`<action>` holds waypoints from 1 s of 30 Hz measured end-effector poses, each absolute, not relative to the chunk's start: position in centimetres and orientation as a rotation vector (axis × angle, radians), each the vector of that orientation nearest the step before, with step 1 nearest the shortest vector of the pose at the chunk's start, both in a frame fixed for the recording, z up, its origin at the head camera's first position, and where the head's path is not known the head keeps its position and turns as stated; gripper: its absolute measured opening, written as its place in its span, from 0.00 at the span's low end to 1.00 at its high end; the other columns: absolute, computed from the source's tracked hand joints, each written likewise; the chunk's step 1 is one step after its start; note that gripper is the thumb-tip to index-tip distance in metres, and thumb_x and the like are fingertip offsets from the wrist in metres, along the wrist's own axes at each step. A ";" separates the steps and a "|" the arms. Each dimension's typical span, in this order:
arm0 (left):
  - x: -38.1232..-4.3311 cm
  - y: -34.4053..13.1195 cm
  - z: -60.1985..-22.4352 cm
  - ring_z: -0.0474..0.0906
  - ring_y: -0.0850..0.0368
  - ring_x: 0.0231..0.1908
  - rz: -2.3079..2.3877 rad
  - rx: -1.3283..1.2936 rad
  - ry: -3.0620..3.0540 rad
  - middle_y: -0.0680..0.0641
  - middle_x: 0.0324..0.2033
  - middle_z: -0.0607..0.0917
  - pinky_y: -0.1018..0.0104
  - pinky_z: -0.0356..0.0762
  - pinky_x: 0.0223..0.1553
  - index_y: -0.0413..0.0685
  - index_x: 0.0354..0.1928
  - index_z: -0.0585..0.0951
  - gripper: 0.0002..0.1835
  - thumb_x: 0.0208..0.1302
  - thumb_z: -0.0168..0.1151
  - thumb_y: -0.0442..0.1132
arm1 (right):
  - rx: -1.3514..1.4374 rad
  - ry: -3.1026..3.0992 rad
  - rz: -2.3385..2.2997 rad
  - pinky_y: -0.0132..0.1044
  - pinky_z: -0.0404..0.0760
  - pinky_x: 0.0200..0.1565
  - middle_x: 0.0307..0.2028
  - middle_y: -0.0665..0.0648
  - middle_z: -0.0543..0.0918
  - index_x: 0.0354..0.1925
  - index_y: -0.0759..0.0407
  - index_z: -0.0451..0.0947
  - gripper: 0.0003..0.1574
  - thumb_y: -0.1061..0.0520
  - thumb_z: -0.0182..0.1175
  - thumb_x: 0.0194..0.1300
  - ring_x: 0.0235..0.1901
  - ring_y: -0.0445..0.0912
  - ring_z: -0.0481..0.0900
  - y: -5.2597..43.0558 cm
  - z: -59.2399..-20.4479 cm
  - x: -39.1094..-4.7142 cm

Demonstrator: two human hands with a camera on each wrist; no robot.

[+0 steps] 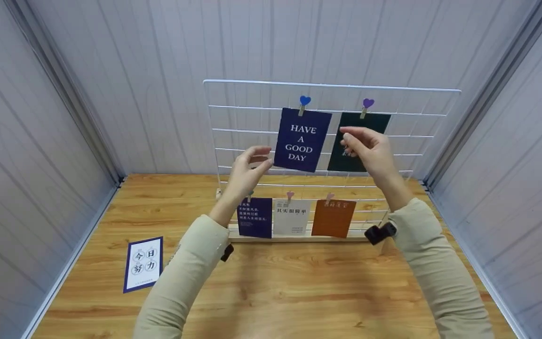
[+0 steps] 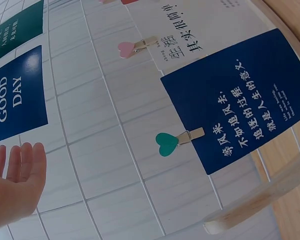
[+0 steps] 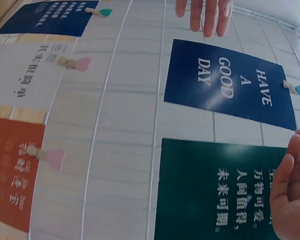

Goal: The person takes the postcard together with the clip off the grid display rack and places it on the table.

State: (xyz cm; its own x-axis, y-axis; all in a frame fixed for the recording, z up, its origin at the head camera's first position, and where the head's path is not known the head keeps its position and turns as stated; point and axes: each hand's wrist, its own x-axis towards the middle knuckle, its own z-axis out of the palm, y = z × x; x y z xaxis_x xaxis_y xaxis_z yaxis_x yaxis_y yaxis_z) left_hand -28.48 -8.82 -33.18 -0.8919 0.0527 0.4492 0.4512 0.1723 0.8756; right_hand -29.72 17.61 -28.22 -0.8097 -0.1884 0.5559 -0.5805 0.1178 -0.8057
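Note:
A dark blue card (image 1: pixel 300 153) reading HAVE A GOOD DAY hangs from a clothespin with a blue heart (image 1: pixel 305 100) on a white wire grid (image 1: pixel 252 130). Beside its lower left edge is my left hand (image 1: pixel 246 173), fingers loosely bent and holding nothing; the left wrist view shows the fingertips just off the card's bottom edge. To the right, a dark green card (image 1: pixel 338 162) hangs under a purple heart clothespin (image 1: pixel 368 103). My right hand (image 1: pixel 373 153) hovers before it, empty, thumb near the bent fingers, hiding part of its white lettering.
Lower on the grid hang a blue card (image 1: pixel 255 226), a white card (image 1: pixel 291 220) and an orange card (image 1: pixel 334 219), each on a heart clothespin. A blue-bordered white card (image 1: pixel 143 264) lies on the wooden table (image 1: pixel 308 282) at left. Panelled walls stand around.

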 end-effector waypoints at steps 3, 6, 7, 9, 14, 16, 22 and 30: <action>-28.7 -8.6 -33.2 0.72 0.47 0.45 -1.777 -0.474 -2.118 0.41 0.45 0.76 0.64 0.70 0.46 0.33 0.48 0.73 0.16 0.56 0.57 0.31 | 0.762 -2.068 1.758 0.30 0.74 0.31 0.31 0.61 0.77 0.46 0.71 0.73 0.18 0.58 0.54 0.62 0.26 0.46 0.72 16.8 -27.9 -30.0; -28.7 -8.3 -33.3 0.72 0.49 0.44 -1.783 -0.462 -2.109 0.42 0.44 0.76 0.64 0.70 0.46 0.34 0.47 0.74 0.16 0.56 0.57 0.31 | 0.749 -2.069 1.769 0.30 0.74 0.30 0.31 0.61 0.78 0.46 0.69 0.74 0.18 0.57 0.54 0.62 0.26 0.47 0.72 16.2 -27.5 -30.4; -28.8 -8.3 -33.3 0.72 0.49 0.44 -1.784 -0.462 -2.107 0.42 0.44 0.76 0.64 0.70 0.46 0.34 0.48 0.74 0.16 0.56 0.57 0.31 | 0.740 -2.071 1.770 0.30 0.74 0.30 0.31 0.61 0.78 0.46 0.69 0.74 0.18 0.57 0.54 0.62 0.26 0.47 0.72 16.0 -27.4 -30.5; -28.9 -8.1 -33.4 0.72 0.50 0.44 -1.779 -0.462 -2.107 0.42 0.45 0.76 0.64 0.70 0.46 0.34 0.48 0.73 0.17 0.56 0.58 0.31 | 0.717 -2.075 1.779 0.30 0.73 0.31 0.32 0.61 0.77 0.47 0.67 0.74 0.19 0.56 0.55 0.61 0.27 0.47 0.72 15.7 -27.2 -30.8; -29.0 -7.9 -33.5 0.72 0.50 0.45 -1.753 -0.455 -2.104 0.41 0.46 0.76 0.65 0.70 0.46 0.34 0.49 0.72 0.18 0.55 0.58 0.32 | 0.665 -2.081 1.819 0.30 0.73 0.32 0.32 0.60 0.77 0.47 0.63 0.75 0.17 0.55 0.55 0.61 0.28 0.46 0.72 14.9 -26.7 -31.3; -29.1 -7.9 -33.5 0.72 0.48 0.46 -1.754 -0.448 -2.097 0.40 0.46 0.75 0.64 0.70 0.46 0.34 0.49 0.72 0.18 0.55 0.58 0.31 | 0.665 -2.082 1.823 0.30 0.73 0.32 0.31 0.59 0.77 0.47 0.63 0.75 0.17 0.56 0.55 0.61 0.28 0.46 0.73 14.5 -26.4 -31.5; -29.6 -7.8 -33.6 0.71 0.46 0.47 -1.764 -0.439 -2.086 0.38 0.48 0.75 0.60 0.70 0.45 0.33 0.50 0.71 0.19 0.55 0.58 0.31 | 0.691 -2.097 1.775 0.31 0.73 0.31 0.31 0.59 0.78 0.49 0.64 0.74 0.18 0.57 0.53 0.62 0.28 0.47 0.73 13.6 -25.3 -31.8; -30.0 -7.5 -33.5 0.73 0.51 0.44 -1.739 -0.468 -2.096 0.40 0.46 0.76 0.64 0.71 0.44 0.34 0.50 0.72 0.17 0.57 0.56 0.31 | 0.648 -2.145 1.762 0.31 0.73 0.33 0.31 0.59 0.77 0.50 0.62 0.73 0.19 0.55 0.54 0.62 0.29 0.47 0.73 12.5 -24.2 -32.1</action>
